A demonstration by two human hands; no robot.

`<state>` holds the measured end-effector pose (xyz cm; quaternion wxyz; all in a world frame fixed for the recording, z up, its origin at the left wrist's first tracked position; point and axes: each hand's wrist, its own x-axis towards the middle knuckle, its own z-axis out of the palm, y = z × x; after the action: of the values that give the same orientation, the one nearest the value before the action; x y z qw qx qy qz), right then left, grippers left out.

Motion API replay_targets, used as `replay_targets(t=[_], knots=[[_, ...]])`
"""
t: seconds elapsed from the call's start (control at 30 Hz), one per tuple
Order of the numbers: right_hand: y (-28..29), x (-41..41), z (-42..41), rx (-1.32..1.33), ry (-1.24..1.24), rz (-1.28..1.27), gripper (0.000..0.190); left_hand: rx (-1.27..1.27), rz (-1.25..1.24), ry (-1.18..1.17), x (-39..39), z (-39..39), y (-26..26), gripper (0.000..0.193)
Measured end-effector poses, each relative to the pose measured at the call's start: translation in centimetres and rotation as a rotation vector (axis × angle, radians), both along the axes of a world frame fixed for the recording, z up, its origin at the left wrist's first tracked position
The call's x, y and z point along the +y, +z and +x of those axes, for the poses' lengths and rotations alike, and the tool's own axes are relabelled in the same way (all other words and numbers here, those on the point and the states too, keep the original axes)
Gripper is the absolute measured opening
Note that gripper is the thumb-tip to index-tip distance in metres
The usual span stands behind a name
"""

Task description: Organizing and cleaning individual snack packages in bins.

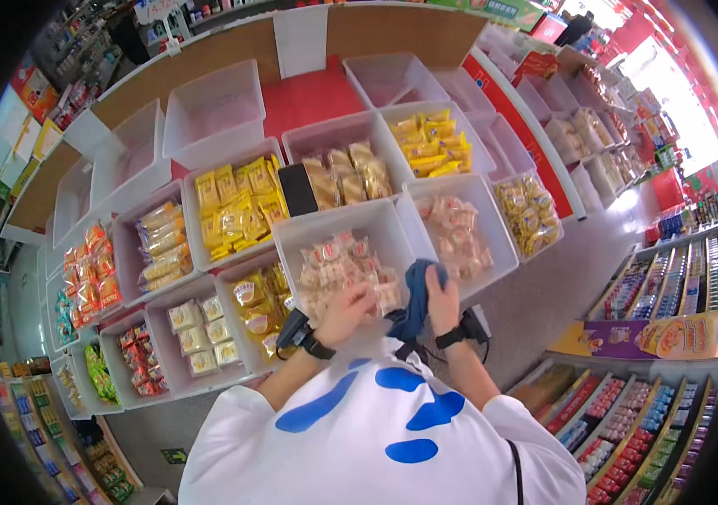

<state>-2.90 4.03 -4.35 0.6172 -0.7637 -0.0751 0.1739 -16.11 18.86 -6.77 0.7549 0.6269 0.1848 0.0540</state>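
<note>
A dark blue cloth [421, 293] is bunched in my right hand [444, 306], its lower end hanging by the bin's near corner. My left hand [347, 312] reaches over the near side of a translucent plastic bin [289, 243] holding small pink-and-white wrapped snacks [329, 252]. Its fingers are at the packets; whether they grip one is hidden. Both wrists wear black strapped devices. To the right is another bin [504, 259] of similar pink packets [454, 227]. A black smartphone [298, 189] lies beyond the near bin, against the gold-striped packets [349, 170].
Bins of yellow packets [233, 208], long wrapped rolls [166, 243], white square packets [195, 338] and orange packets [91, 271] stand to the left. Translucent bins [214, 113] line the back by a brown partition [397, 28]. Stocked shelves [624, 429] stand right, across the grey floor [539, 297].
</note>
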Motion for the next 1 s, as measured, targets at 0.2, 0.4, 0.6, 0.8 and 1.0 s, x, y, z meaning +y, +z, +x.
replay_targets(t=[0.2,0.4,0.6,0.8,1.0], knots=[[1.6,-1.0,-2.0,0.047,0.372,-0.257,0.041,-0.118,-0.127,-0.077,-0.3,0.5,0.2,0.019],[1.6,-0.8,-4.7,-0.158,0.482,-0.175,0.030,-0.121,-0.251,0.119,-1.3,1.8,0.0,0.019],[1.4,-0.7,-4.0,0.064,0.397,-0.091,0.032,-0.077,-0.254,-0.082,-1.2,1.6,1.0,0.020],[0.3,0.3,-3.7,-0.077,0.364,-0.029,0.036,-0.040,-0.553,0.209,-2.6,2.3,1.1,0.015],[2.9,-0.7,-5.7,-0.257,0.482,-0.191,0.029,-0.057,-0.725,0.323,-0.7,2.5,0.5,0.013]])
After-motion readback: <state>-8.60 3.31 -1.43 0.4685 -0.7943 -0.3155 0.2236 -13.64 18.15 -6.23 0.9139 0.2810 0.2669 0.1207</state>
